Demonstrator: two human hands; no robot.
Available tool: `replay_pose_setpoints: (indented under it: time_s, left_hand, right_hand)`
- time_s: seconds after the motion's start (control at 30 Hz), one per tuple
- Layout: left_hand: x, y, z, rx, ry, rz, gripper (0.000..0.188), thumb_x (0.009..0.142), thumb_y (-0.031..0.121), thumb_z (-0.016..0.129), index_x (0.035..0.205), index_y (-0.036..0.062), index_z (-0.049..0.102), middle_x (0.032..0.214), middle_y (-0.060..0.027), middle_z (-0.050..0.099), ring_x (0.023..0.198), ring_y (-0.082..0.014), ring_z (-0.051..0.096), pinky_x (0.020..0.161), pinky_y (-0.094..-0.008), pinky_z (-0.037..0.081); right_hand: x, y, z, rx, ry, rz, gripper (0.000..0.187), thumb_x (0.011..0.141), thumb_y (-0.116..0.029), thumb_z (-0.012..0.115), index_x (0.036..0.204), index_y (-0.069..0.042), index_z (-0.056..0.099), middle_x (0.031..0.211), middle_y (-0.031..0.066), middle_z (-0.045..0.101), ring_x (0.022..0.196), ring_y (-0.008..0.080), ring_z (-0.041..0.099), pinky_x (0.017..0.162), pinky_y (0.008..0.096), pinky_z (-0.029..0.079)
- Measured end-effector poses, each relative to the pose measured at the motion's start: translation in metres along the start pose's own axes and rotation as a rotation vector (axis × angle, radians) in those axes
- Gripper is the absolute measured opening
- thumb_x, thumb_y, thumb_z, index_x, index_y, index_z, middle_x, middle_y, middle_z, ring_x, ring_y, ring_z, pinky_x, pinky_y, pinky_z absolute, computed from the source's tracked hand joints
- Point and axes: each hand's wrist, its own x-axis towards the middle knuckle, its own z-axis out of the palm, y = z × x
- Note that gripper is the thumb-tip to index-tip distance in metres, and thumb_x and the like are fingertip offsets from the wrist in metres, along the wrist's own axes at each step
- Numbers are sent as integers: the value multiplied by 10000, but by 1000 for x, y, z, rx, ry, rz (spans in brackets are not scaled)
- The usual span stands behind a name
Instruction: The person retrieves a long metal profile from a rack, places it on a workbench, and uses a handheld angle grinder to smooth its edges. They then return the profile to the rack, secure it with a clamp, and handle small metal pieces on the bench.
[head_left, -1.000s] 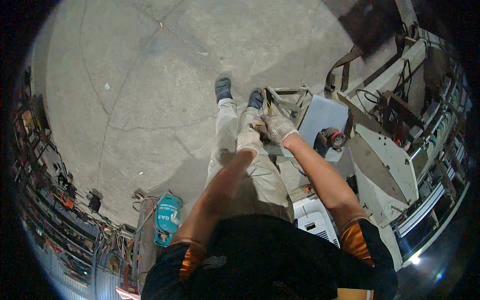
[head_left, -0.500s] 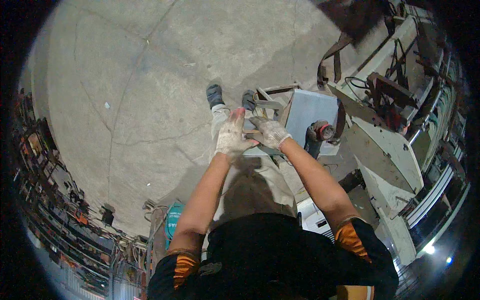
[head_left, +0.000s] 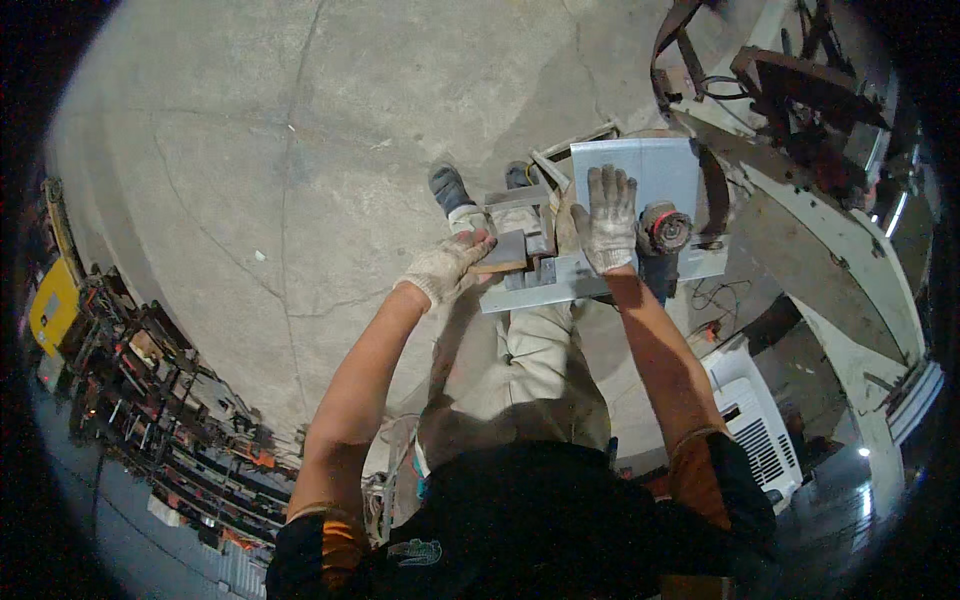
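My left hand (head_left: 440, 272), in a whitish work glove, has its fingers closed on the edge of a small flat metal plate (head_left: 503, 250). That plate is over the left end of a low metal stand (head_left: 525, 293), in front of my legs. My right hand (head_left: 608, 222), gloved too, is flat with its fingers stretched away from me and holds nothing. It is over the near left part of a grey sheet-metal panel (head_left: 655, 165); I cannot tell whether it presses on it. Just right of it stands a dark angle grinder (head_left: 668, 230) with a round head and red ring.
Large pale metal frame parts (head_left: 840, 240) stand to the right. A white slotted housing (head_left: 755, 420) is at the lower right, near a thin cable (head_left: 715, 300) on the floor. Racks of metal pieces (head_left: 170, 370) line the left. Cracked concrete floor (head_left: 230, 180) stretches ahead.
My hands were close together over the stand. The right one has moved right to the panel and spread flat; the left now shows closed on the plate. The view has shifted.
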Motion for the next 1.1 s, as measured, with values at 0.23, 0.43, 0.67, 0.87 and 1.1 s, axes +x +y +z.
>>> replay_pose_setpoints:
  time_s: [0.23, 0.43, 0.67, 0.87, 1.1]
  left_hand:
    - [35, 36, -7, -1, -153, -164, 843, 923, 613, 533, 1491, 8, 387, 1499, -310, 384, 1378, -428, 417, 1134, -440, 367]
    - [58, 40, -9, 181, -297, -105, 719, 997, 560, 446, 1553, 121, 323, 1582, -150, 354, 1424, -411, 364, 1169, -457, 299]
    - [59, 37, -21, 318, -343, 61, 689, 997, 556, 423, 1518, 108, 394, 1585, -109, 362, 1407, -401, 390, 1161, -467, 313]
    - [45, 13, -5, 203, -319, 132, 669, 991, 532, 470, 1474, 68, 456, 1524, -162, 438, 1382, -417, 422, 1153, -453, 333]
    - [64, 19, -6, -65, -192, 107, 630, 991, 488, 508, 1446, 53, 487, 1517, -175, 443, 1368, -380, 450, 1137, -426, 359]
  right_hand:
    - [-11, 20, 26, 96, 4, -6, 855, 741, -273, 783, 1473, -68, 391, 1486, 200, 406, 1398, 424, 348, 1176, 607, 226]
    - [-4, 16, 19, 110, 83, -13, 818, 736, -286, 788, 1444, -79, 435, 1469, 189, 428, 1355, 427, 403, 1155, 608, 271]
    - [-7, 16, 17, 100, 37, 16, 826, 748, -299, 778, 1465, -88, 424, 1481, 195, 434, 1357, 416, 419, 1147, 598, 286]
    - [-9, 19, 23, 97, 84, -5, 811, 762, -302, 768, 1466, -90, 426, 1484, 196, 433, 1347, 419, 428, 1138, 606, 298]
    - [-5, 18, 20, 105, 129, -37, 841, 737, -292, 781, 1460, -62, 418, 1465, 215, 437, 1347, 434, 408, 1144, 611, 280]
